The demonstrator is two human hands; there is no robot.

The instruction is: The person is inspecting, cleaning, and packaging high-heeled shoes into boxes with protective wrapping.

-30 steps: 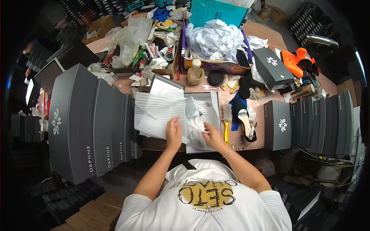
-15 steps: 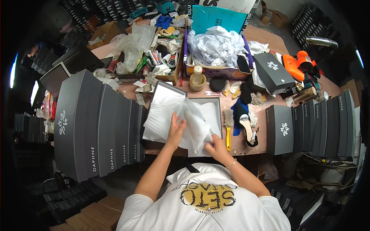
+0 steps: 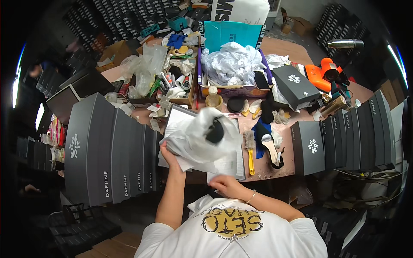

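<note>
My left hand [image 3: 171, 159] is closed round the left side of a whitish translucent bag [image 3: 185, 142]. The bag is puffed up, blurred by motion, and shows a dark thing [image 3: 215, 131] I cannot make out. Beneath it lies a grey shoe box [image 3: 241, 168] with white paper [image 3: 228, 167] in it, largely covered by the bag. My right hand [image 3: 226, 186] is just below the box's near edge, fingers curled together; whether they pinch anything is hidden. To the right are a yellow-handled brush [image 3: 251, 159] and a black open shoe [image 3: 271, 150] on a blue cloth [image 3: 259, 148].
Dark shoe boxes stand in rows at the left [image 3: 92, 163] and right [image 3: 307, 150]. Behind are a purple carton [image 3: 232, 91] of crumpled white paper, a jar [image 3: 213, 99], a black round pad [image 3: 235, 104], a grey box [image 3: 297, 88] and an orange heat gun [image 3: 320, 72].
The bag has swung up and left and puffed out, with the dark thing now showing. My left hand has moved left to its side; my right hand has come down away from the box.
</note>
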